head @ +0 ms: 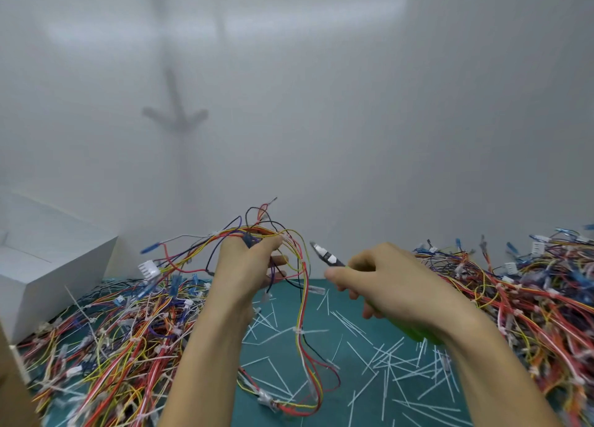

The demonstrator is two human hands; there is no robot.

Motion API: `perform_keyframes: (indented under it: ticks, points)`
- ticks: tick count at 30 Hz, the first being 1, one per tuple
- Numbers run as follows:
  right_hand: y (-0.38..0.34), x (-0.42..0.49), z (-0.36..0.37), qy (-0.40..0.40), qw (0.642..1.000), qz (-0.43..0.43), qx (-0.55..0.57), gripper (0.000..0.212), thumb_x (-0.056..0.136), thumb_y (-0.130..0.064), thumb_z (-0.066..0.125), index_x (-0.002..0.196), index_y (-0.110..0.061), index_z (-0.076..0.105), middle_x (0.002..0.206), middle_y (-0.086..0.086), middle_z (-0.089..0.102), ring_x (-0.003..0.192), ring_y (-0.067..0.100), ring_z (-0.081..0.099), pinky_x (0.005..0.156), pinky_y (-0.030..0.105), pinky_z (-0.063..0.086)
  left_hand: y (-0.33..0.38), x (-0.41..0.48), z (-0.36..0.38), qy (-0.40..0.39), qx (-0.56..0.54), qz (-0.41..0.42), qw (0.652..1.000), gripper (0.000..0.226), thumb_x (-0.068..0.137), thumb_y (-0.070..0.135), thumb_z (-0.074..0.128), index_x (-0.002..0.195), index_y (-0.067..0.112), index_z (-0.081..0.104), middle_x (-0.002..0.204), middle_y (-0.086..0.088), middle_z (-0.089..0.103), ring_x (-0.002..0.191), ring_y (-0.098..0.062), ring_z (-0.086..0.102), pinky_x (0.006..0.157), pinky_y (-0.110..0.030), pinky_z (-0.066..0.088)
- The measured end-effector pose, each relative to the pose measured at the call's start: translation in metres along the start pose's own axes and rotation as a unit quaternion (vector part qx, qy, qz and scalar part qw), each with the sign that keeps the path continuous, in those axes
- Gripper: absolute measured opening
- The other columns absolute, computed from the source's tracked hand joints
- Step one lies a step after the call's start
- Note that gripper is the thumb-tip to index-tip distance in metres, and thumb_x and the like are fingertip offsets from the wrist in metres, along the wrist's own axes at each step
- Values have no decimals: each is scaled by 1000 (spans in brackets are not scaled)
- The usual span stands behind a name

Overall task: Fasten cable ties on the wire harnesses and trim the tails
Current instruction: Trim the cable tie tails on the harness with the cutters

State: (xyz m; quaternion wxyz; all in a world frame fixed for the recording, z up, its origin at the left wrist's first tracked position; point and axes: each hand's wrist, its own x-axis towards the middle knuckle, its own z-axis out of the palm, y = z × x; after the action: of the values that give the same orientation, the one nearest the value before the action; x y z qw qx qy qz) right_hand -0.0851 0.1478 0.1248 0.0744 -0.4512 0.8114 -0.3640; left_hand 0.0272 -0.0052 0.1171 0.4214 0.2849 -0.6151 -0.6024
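Note:
My left hand [244,266] is raised above the green mat and grips a wire harness [300,301] of red, yellow, blue and black wires. The wires loop down from my fist to the mat, with a white cable tie [300,331] around them partway down. My right hand [395,285] holds green-handled cutters [326,254]; their dark tip points up and left toward the harness, a short gap away from it. The green handle [418,333] shows below my palm.
A pile of harnesses [106,336] covers the left of the green mat [289,314], another pile [530,298] the right. Several trimmed white tie tails [385,362] litter the middle. A white box [41,266] stands at far left against the white wall.

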Motion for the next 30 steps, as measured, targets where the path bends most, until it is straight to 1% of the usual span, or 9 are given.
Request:
perform_keyframes:
  ticks: [3, 5, 8, 11, 16, 20, 23, 25, 30]
  points:
    - [-4, 1, -1, 40, 996, -1, 80, 38, 81, -52, 69, 76, -14, 71, 66, -6, 71, 56, 13, 70, 72, 40, 58, 3, 0, 1, -18, -25, -48, 998, 18, 95, 9, 57, 107, -4, 63, 102, -15, 64, 65, -18, 68, 50, -31, 59]
    - [-6, 2, 2, 63, 992, 3, 112, 32, 77, -48, 74, 77, -16, 71, 55, -8, 66, 53, 10, 67, 73, 41, 58, 6, -2, 3, -32, -66, -64, 995, 17, 96, 9, 54, 102, -3, 64, 93, -13, 66, 59, -19, 68, 49, -29, 56]
    - [-9, 3, 6, 88, 981, -3, 172, 21, 76, -33, 80, 76, -16, 69, 57, -4, 67, 54, 13, 64, 72, 46, 59, 9, -6, 6, -63, -112, -74, 989, 20, 96, 12, 53, 89, 2, 68, 75, -9, 71, 59, -21, 71, 50, -29, 56]
    - [-11, 3, 8, 104, 972, -14, 210, 18, 72, -25, 84, 70, -18, 68, 53, -5, 64, 51, 13, 61, 63, 39, 58, 11, -9, 9, -91, -135, -80, 983, 24, 96, 14, 51, 85, 2, 69, 72, -10, 73, 60, -22, 72, 49, -29, 56]
    - [-6, 5, 3, 127, 980, -17, 149, 20, 70, -30, 84, 69, -21, 66, 54, -9, 62, 58, 16, 60, 70, 47, 58, 14, -14, 16, -123, -146, -93, 977, 29, 96, 22, 50, 86, 2, 69, 78, -14, 75, 65, -28, 74, 55, -35, 61]
    - [-1, 5, -4, 126, 984, -18, 128, 6, 78, -27, 72, 73, -28, 68, 66, -7, 70, 63, 20, 61, 73, 51, 58, 14, -14, 13, -162, -200, -114, 959, 31, 88, 14, 45, 90, -4, 70, 88, -23, 74, 74, -33, 74, 57, -34, 61]
    - [0, 5, -8, 106, 985, -12, 139, 15, 87, -28, 64, 76, -19, 67, 73, -7, 75, 59, 18, 63, 75, 52, 59, 18, -14, 7, -195, -242, -114, 944, 22, 72, 12, 60, 83, -4, 71, 88, -22, 73, 74, -31, 73, 60, -32, 60]
    - [0, 3, -11, 81, 983, -6, 167, 23, 90, -38, 65, 79, -17, 69, 75, -7, 75, 56, 15, 65, 73, 51, 61, 19, -13, 7, -177, -229, -80, 954, 22, 62, 10, 71, 81, -2, 72, 84, -18, 73, 69, -24, 73, 60, -27, 59]
    - [-4, -2, -13, 17, 979, 7, 201, 51, 91, -58, 53, 79, -12, 72, 73, 2, 74, 56, 19, 67, 69, 47, 60, 17, -11, 7, -93, -237, -23, 967, 17, 66, 2, 71, 82, -4, 72, 74, -13, 73, 62, -17, 71, 57, -21, 57]
